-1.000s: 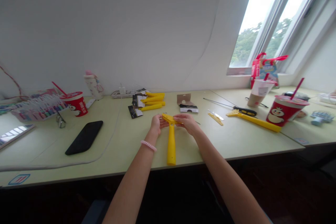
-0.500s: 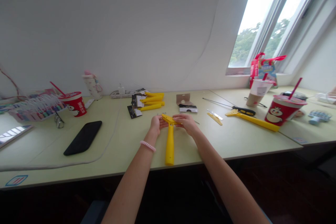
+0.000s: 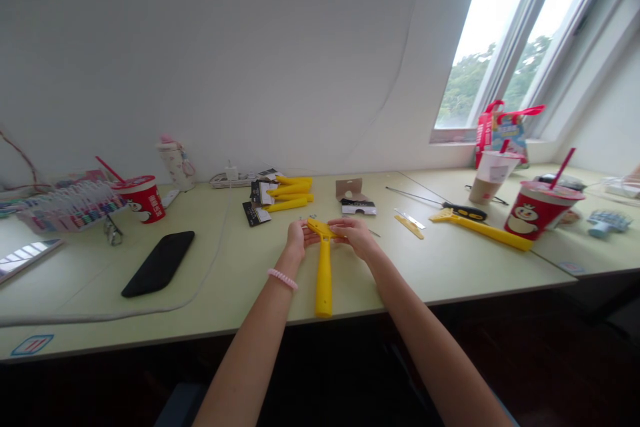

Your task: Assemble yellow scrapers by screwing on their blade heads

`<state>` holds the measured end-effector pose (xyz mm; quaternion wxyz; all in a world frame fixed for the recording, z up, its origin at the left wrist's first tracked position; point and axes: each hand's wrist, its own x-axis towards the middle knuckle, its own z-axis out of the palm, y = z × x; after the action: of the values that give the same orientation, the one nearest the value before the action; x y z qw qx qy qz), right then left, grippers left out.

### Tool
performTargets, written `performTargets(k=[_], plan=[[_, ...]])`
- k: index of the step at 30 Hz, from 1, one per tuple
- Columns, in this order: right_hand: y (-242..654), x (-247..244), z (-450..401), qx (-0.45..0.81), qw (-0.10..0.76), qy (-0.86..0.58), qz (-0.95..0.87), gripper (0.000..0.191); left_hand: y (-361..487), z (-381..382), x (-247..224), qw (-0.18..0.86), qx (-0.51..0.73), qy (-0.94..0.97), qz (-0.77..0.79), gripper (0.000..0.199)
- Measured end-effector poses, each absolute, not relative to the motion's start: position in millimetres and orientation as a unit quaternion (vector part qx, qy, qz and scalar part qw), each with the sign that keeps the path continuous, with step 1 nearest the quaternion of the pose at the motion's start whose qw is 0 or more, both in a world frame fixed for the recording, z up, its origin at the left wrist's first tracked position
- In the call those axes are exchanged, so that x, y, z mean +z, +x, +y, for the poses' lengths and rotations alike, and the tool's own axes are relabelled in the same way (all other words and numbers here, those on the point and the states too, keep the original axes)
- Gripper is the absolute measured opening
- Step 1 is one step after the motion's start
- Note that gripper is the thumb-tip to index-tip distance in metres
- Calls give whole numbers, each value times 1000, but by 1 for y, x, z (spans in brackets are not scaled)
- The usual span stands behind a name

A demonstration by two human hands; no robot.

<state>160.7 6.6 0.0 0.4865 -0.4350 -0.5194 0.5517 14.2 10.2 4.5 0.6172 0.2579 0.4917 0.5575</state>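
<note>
While left hand (image 3: 300, 235) and right hand (image 3: 354, 235) pinch the yellow scraper (image 3: 324, 277) by its head, translucent cup (image 3: 497, 167) contains brown drink (image 3: 483, 191).

Lit by pale daylight from the window (image 3: 523, 33) at the right, overexposed to white in its upper panes. Greyed and dim across the wall (image 3: 225, 67), brighter over the tabletop (image 3: 435, 273). Marked by striped glare on the tablet (image 3: 25, 257). Sunk into near-black beneath the tabletop. Too soft to read on the packaging cards (image 3: 256, 214); stretched by wide-angle distortion toward the edges, as at the right-hand red cup (image 3: 526, 221).
</note>
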Motion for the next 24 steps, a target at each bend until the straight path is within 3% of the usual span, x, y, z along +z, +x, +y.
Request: performTargets(k=[16, 24], plan=[[163, -3, 11, 563, 498, -425, -505, 25, 14, 9, 7, 613, 570, 268, 477, 22], [165, 2, 11, 557, 555, -410, -463, 21, 28, 2, 1, 603, 497, 461, 421, 30]])
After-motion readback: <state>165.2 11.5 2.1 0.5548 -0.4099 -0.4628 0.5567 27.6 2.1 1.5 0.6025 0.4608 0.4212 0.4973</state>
